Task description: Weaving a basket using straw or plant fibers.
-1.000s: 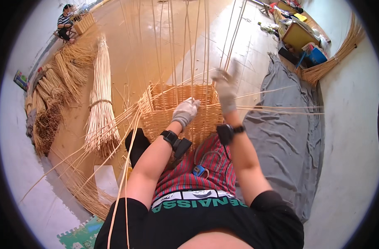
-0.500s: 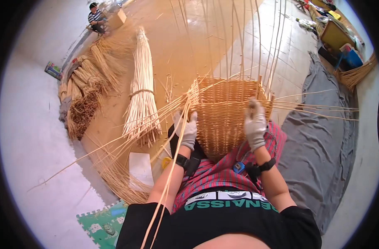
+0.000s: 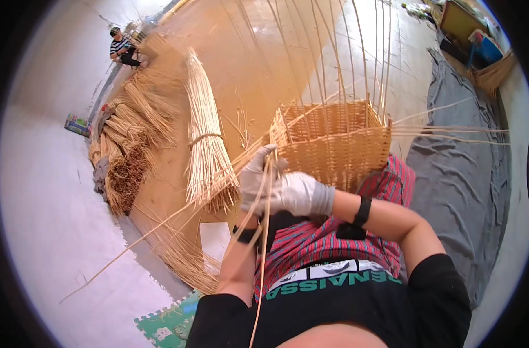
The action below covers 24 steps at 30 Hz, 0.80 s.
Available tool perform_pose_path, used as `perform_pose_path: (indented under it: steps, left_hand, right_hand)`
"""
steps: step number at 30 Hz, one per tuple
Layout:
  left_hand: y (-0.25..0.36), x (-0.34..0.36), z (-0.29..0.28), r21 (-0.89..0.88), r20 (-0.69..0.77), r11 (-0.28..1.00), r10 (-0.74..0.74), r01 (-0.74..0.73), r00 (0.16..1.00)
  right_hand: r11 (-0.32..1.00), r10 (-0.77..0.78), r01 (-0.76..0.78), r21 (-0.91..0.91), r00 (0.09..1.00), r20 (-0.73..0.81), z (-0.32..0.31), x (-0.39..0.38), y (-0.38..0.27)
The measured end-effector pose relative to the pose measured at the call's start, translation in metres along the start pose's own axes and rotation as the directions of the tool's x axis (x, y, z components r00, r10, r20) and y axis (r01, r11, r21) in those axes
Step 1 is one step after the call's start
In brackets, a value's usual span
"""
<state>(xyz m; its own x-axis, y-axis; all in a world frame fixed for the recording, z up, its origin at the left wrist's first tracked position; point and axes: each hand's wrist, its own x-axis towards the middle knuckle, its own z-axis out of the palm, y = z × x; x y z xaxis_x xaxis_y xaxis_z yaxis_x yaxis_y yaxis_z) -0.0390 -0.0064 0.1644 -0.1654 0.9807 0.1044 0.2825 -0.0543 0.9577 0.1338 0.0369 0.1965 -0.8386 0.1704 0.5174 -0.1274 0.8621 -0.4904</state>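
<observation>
A woven wicker basket [image 3: 345, 153] with tall upright stakes rests on the red striped cloth [image 3: 328, 246] over my lap. Loose pale rattan strands [image 3: 264, 246] trail from its left corner down across me and out to the left. My left hand [image 3: 257, 180], in a pale glove, is closed on strands just beside that corner. My right hand [image 3: 296, 191], also gloved, has crossed over to meet it below the corner and appears wrapped round the same strands; its fingertips are partly hidden. Dark straps with small devices are on both wrists.
A tied rattan bundle [image 3: 206, 162] lies left, beside piled bundles [image 3: 131, 145] along the white wall. A grey sheet [image 3: 453, 185] stretches along the right, with piled goods [image 3: 470, 35] beyond. A person in a striped top [image 3: 122, 46] sits at far back left. A green foam mat [image 3: 163, 322] lies lower left.
My right hand has moved from the basket's upright stakes and right side leftward and down to the left corner, joining my left hand. The basket now sits farther right in view.
</observation>
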Motion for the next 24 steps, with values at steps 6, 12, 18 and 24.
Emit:
perform_pose_path:
  steps: [6,12,18,24]
  left_hand:
    - [-0.02,-0.011,0.037,-0.261,-0.311,0.963,-0.151,0.068,0.938]
    - [-0.005,0.03,0.076,0.3,-0.113,0.947,0.157,-0.117,0.981]
    - [-0.016,0.09,0.07,0.306,0.057,0.906,-0.323,0.292,0.945]
    - [-0.024,0.081,0.067,0.189,0.136,0.956,-0.25,0.223,0.959]
  right_hand:
    - [0.793,0.503,-0.495,0.356,0.201,-0.841,-0.02,-0.036,0.092]
    - [0.588,0.8,-0.15,0.795,-0.038,-0.599,0.004,-0.092,0.101]
    - [0.759,0.254,-0.538,-0.368,0.764,-0.594,-0.063,0.024,0.124]
    - [0.857,0.494,-0.08,0.51,0.411,-0.766,-0.042,-0.063,0.109]
